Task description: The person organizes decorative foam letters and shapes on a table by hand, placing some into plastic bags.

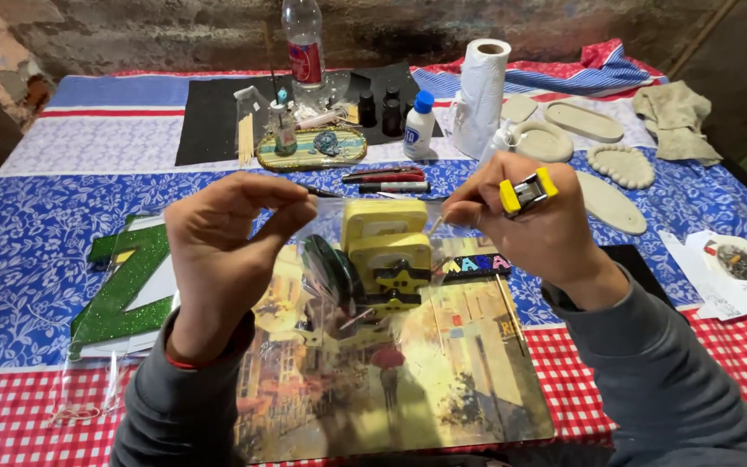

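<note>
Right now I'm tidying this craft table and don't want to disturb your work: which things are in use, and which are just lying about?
In use:
left hand and right hand, pinching open a clear plastic bag
yellow punches inside the bag
yellow lighter in the right hand

Lying about:
green glitter letter
paper towel roll
plastic bottle
clay trays

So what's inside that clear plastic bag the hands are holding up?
Through the clear bag show two yellow punch-like tools stacked together and a dark green round piece beside them. Glare and the tools hide whatever lies deeper in it.
</note>
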